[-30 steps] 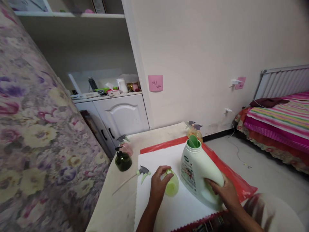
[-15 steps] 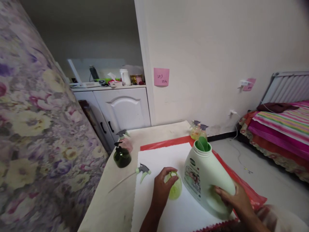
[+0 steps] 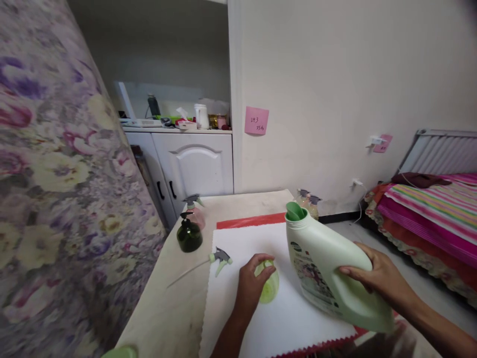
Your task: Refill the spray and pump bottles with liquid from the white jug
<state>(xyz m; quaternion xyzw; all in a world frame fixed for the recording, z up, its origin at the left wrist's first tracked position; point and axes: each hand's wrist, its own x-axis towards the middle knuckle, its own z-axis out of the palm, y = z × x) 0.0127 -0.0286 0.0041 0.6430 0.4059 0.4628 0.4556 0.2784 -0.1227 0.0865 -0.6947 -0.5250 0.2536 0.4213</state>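
My left hand (image 3: 252, 278) pinches the neck of a small translucent yellow-green spray bottle (image 3: 271, 291) without its head, standing on a white cloth (image 3: 238, 303). My right hand (image 3: 376, 268) grips the handle of a large pale green detergent jug (image 3: 316, 268), held up and tilted left. Its uncapped mouth, with a green pouring spout (image 3: 294, 211), is above and to the right of the small bottle. No liquid can be seen coming out. Left of my left hand lies a grey and green spray trigger head (image 3: 220, 257) with its long tube.
A dark green pump bottle (image 3: 189, 233) and a pink spray bottle (image 3: 196, 209) stand at the table's left edge. More spray bottles (image 3: 309, 201) are at the far right corner. A green round piece (image 3: 121, 352) shows at bottom left. A floral curtain (image 3: 74, 199) hangs left; a bed (image 3: 428, 214) is right.
My right hand has raised the jug and tipped it further left, its mouth now nearer the small bottle. My left hand still pinches the bottle's neck. The camera view has shifted slightly.
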